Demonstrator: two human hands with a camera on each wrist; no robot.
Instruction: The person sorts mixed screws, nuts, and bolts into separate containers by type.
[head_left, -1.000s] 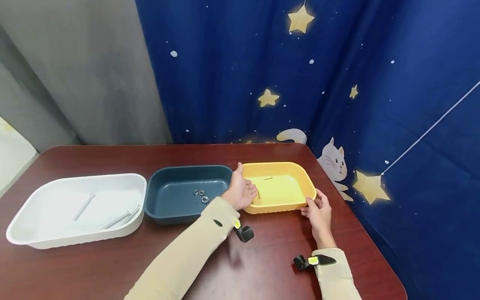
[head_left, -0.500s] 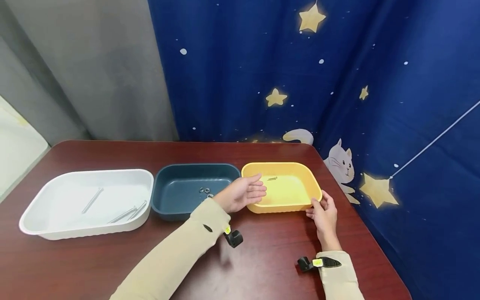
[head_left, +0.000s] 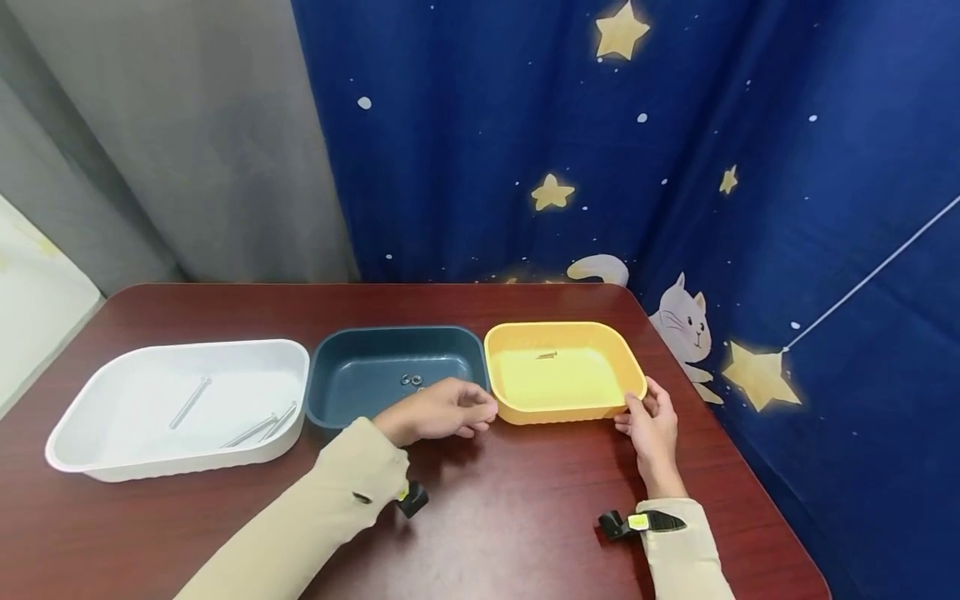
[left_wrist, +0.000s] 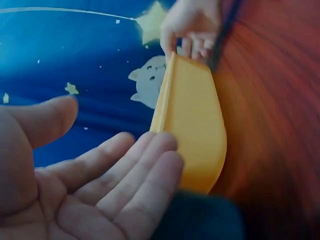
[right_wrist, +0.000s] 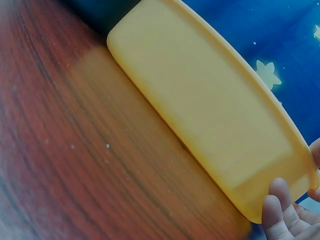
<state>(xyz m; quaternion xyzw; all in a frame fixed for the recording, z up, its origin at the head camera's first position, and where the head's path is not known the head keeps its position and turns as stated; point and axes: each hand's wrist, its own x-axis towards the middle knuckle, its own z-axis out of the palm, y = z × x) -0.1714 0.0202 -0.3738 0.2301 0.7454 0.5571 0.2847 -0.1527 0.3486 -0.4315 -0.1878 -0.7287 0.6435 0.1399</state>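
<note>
My right hand (head_left: 649,427) grips the front right corner of the yellow tray (head_left: 570,414), thumb on the rim and fingers beneath; the right wrist view shows those fingers (right_wrist: 278,212) against the wall. Inside the yellow tray, small screws (head_left: 547,356) lie close together near the back. My left hand (head_left: 442,410) hovers at the front right corner of the dark blue tray (head_left: 360,337), close to the yellow tray's left end. In the left wrist view its fingers (left_wrist: 145,175) are loosely extended and the palm holds nothing. Several nuts (head_left: 412,380) lie in the blue tray, partly hidden by that hand.
A larger white tray (head_left: 112,400) with a few long bolts (head_left: 191,403) stands at the left. The trays form a row on the dark red table (head_left: 525,517). Behind the table hang grey and blue curtains (head_left: 465,150); its right edge slopes past my right hand.
My left hand has drawn left, out from over the yellow tray. The screws, apart a second ago, now lie together at the back. My right hand keeps its grip.
</note>
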